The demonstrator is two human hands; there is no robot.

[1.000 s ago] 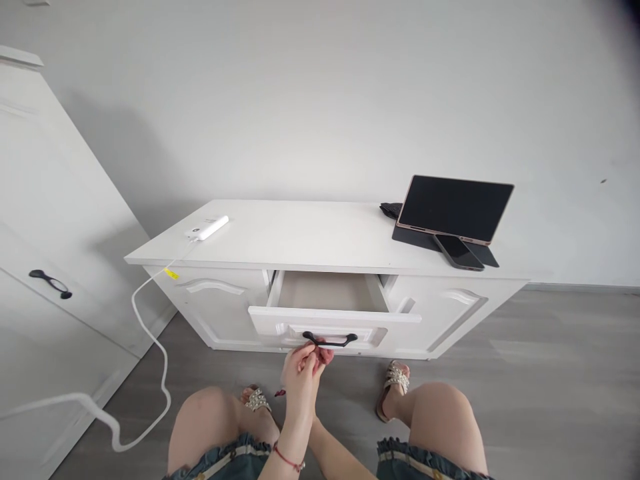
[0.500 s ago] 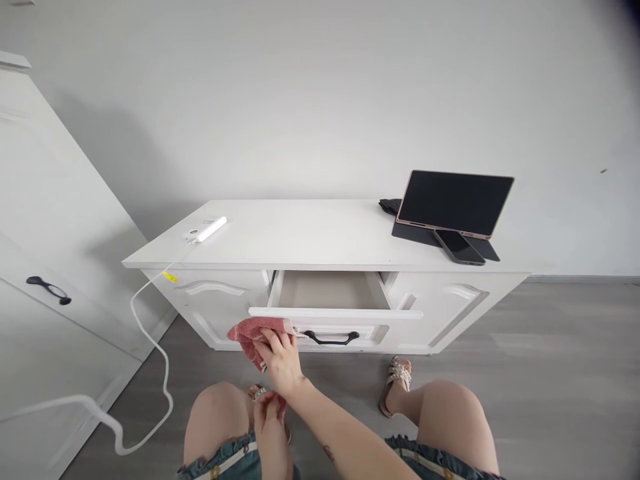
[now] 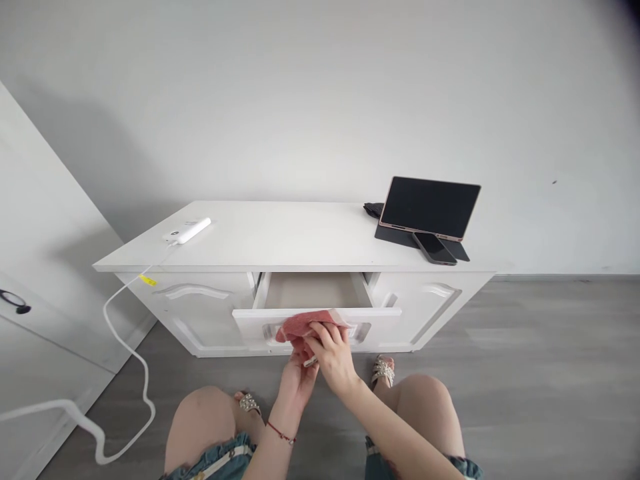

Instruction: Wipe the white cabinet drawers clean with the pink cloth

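A red cloth [image 3: 303, 325] with a pale edge hangs bunched in front of the open drawer [image 3: 316, 312]. My right hand [image 3: 336, 357] grips it from the right, fingers bent over its folds. From below, my left hand [image 3: 299, 381] meets the cloth's lower end, its fingers closed around the fabric near a whitish edge. Part of the left fingers is hidden behind the cloth and the right hand. The drawer is pulled out of a white cabinet [image 3: 270, 233], and its handle is covered by the cloth and hands.
On the cabinet top are a white power strip [image 3: 193, 230] with a trailing cord [image 3: 145, 373], a propped tablet [image 3: 430, 207], a phone [image 3: 434, 248] and a dark folded item [image 3: 373, 210]. A white wardrobe [image 3: 45, 267] stands at left. My knees flank my hands.
My right hand has carried the cloth to the right, in front of the drawer handle. My left hand has risen from near my lap and taken hold of the cloth's lower end. The view has shifted slightly.
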